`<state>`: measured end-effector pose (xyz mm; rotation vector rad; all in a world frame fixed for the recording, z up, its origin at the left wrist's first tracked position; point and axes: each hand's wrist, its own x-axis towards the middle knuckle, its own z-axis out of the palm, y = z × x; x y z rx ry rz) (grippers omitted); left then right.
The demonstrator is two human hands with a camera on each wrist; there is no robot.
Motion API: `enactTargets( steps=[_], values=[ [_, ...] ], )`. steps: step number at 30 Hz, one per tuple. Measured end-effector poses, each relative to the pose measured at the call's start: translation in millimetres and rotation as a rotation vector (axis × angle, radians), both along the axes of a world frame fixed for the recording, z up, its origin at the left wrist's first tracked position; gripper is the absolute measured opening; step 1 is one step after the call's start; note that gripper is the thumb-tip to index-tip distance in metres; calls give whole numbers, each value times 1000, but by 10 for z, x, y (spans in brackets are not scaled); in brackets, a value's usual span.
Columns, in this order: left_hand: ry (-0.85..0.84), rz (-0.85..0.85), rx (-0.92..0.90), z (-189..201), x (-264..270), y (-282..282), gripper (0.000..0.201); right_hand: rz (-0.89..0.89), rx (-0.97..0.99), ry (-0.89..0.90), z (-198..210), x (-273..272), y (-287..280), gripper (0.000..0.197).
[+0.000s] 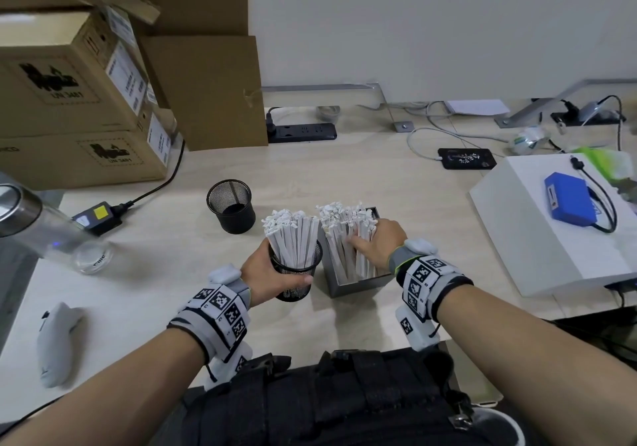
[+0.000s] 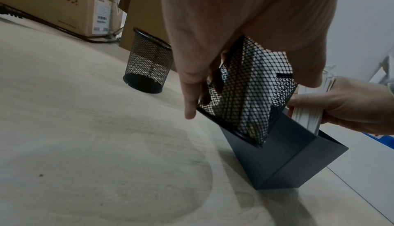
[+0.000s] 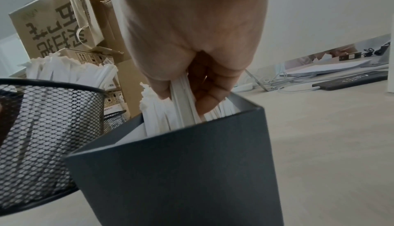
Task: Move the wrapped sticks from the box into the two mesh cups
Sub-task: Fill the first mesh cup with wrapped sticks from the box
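Pale wood table (image 1: pixel 396 176) against a white wall, with cardboard cartons (image 1: pixel 69 100) stacked at the back left and cables and a power strip (image 1: pixel 303 131) along the wall. Near the front edge stands a dark grey box (image 1: pixel 358 285) still holding many wrapped sticks (image 1: pixel 344 235), upright and leaning. Just left of it, touching or nearly so, is one mesh cup (image 1: pixel 296 273) already packed with sticks (image 1: pixel 293 238). The left hand (image 1: pixel 265 273) has its grip closed round this cup and tilts it toward the box; in the left wrist view its base looks lifted off the table. The second mesh cup (image 1: pixel 231 206) stands empty farther back and to the left, apart from both.

The right hand (image 1: pixel 379 242) reaches into the box, thumb on one side and fingers (image 3: pixel 211 99) on the other, its grip closing on a small bunch of sticks (image 3: pixel 183 104).

To do this step well, pinch the bunch low enough that the sticks stay parallel, and lift straight up so neighbours are not dragged out over the box wall. The held cup looks close to full, so forcing more in may crumple wrappers or tip it; the empty cup is probably the better target. Setting the full cup down first would free the left hand to steady the box.
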<state>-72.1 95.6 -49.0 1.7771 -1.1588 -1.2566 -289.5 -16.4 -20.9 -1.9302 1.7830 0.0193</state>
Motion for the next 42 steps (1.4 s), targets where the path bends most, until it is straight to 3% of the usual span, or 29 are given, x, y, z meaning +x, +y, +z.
enactTargets(
  steps=[10,13,16,18,21,24,27,29,31,33,36,39,42],
  values=[
    [-22,-8,2,24,41,-22,102,-117,-156,-116,419,22,-192,51],
    [-22,-9,-7,33,27,-27,103,-161,-214,-355,605,81,-237,48],
    [-20,-22,-16,54,-3,-37,102,-157,-180,-736,789,242,-183,27],
    [-1,-34,-28,88,-40,-45,102,-133,-158,-860,877,359,-111,20],
    [56,-36,-62,148,-88,-75,99,-97,-122,-850,839,517,-1,23],
    [90,-30,-103,247,-125,-110,88,-57,-44,-671,654,600,103,38],
    [93,-16,-110,262,-112,-121,75,10,18,-525,644,648,268,37],
    [79,10,-111,234,-64,-110,82,49,-97,-538,697,677,328,47],
    [56,9,-117,199,-31,-106,91,61,-267,-597,706,673,306,72],
    [34,9,-109,182,-13,-95,93,39,-256,-680,696,695,252,81],
    [2,-11,-100,185,-44,-114,78,153,-148,-627,629,766,325,78],
    [-76,-82,-191,249,-122,-132,56,220,-182,-613,546,889,452,93],
    [-119,-85,-239,324,-187,-131,62,170,-319,-680,515,966,430,98]
  ],
)
